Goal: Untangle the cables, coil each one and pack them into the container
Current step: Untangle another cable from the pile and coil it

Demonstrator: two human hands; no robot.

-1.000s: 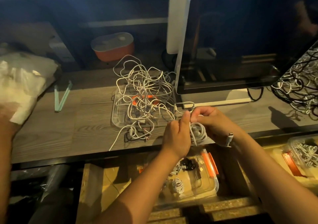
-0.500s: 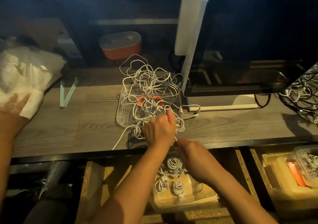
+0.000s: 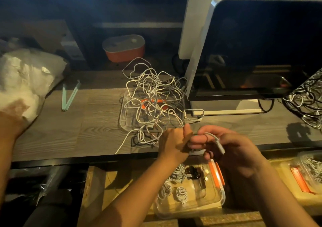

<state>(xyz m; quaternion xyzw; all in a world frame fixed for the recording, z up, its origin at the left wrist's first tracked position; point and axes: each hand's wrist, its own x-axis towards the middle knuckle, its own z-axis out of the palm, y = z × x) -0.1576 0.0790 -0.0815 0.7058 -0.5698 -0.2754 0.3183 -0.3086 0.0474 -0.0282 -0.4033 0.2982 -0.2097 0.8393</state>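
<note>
A tangle of white cables [image 3: 153, 97] lies heaped on a clear lid [image 3: 124, 122] on the wooden desk. My left hand [image 3: 174, 143] pinches a strand that runs up into the heap, at the desk's front edge. Just right of it, my right hand [image 3: 231, 148] holds a white cable end with a plug [image 3: 218, 144], the cord looped round its fingers. Below the desk edge stands an open clear container [image 3: 216, 204] with an orange clip, holding several small coiled cables [image 3: 181, 192].
A monitor [image 3: 261, 48] stands at the right, its base close to the heap. More tangled cables [image 3: 306, 101] lie at the far right. An orange box [image 3: 124, 49] sits behind, a white bag [image 3: 24, 80] at the left, green strips [image 3: 69, 96] nearby. A second container [image 3: 308, 174] is lower right.
My right hand has risen from the container below the desk to the desk edge, now holding a cable end. My left hand has shifted right to meet it.
</note>
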